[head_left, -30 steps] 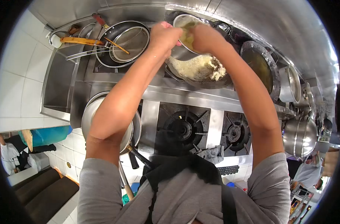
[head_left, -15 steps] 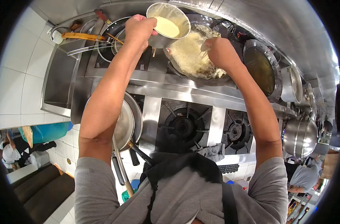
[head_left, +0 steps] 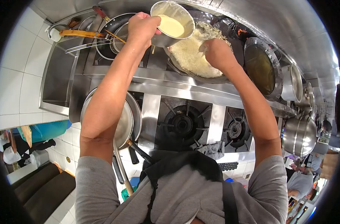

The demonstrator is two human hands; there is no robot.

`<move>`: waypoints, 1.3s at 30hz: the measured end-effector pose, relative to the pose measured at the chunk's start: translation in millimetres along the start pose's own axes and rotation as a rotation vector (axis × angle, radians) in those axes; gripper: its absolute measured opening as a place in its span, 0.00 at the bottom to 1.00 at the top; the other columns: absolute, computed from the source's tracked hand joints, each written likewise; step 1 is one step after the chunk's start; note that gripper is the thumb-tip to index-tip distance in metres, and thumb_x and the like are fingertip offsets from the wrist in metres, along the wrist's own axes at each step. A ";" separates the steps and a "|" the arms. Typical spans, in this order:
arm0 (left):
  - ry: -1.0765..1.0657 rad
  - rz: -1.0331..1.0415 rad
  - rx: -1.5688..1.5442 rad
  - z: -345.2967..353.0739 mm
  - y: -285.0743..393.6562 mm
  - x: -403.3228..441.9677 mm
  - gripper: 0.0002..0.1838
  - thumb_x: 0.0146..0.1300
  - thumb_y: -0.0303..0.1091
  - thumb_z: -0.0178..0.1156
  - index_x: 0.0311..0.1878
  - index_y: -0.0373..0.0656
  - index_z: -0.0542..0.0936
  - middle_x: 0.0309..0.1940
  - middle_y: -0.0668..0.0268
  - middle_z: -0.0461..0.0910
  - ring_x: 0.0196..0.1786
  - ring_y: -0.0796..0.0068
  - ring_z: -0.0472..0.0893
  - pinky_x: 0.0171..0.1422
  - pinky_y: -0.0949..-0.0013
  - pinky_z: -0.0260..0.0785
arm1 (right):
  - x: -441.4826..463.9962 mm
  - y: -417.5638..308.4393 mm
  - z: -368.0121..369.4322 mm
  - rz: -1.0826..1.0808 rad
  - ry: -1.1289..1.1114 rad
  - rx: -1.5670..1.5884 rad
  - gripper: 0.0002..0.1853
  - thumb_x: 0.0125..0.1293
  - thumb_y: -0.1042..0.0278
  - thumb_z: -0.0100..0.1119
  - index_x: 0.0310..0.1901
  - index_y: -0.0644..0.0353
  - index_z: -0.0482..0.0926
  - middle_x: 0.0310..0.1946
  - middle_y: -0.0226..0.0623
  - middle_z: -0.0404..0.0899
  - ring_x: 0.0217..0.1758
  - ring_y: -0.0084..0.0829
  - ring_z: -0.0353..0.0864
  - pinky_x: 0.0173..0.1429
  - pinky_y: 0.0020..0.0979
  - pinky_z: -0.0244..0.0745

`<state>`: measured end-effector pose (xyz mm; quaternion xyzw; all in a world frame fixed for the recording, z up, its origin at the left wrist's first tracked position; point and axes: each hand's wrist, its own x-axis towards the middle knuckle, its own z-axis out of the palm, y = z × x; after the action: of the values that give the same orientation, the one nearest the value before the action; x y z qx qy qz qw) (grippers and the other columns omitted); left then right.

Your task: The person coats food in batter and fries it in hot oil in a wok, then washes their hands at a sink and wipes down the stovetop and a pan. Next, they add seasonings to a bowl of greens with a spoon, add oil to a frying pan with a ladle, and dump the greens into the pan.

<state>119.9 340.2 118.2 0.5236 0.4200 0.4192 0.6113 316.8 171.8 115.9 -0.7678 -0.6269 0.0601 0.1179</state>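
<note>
Left hand (head_left: 143,28) grips rim of tilted metal bowl (head_left: 172,26), pale batter inside, bowl beside fingers, above pan's edge. Right hand (head_left: 217,53) curled over foaming pan (head_left: 200,56); grip unclear.

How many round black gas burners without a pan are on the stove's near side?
2: the large burner in the middle and the small burner to its right. Another may hide under the silver pans at left.
</note>
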 end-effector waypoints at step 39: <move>0.070 0.015 -0.041 -41.3 17.7 16.0 0.09 0.50 0.22 0.65 0.32 0.38 0.74 0.25 0.64 0.76 0.21 0.73 0.77 0.28 0.69 0.67 | 78.3 -16.0 -33.2 0.005 0.049 -0.101 0.18 0.56 0.71 0.56 0.49 0.64 0.82 0.43 0.63 0.83 0.51 0.61 0.83 0.59 0.48 0.76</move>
<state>84.0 369.1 130.4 0.4993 0.4283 0.4504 0.6036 325.8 247.8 156.3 -0.7757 -0.6240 0.0098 0.0940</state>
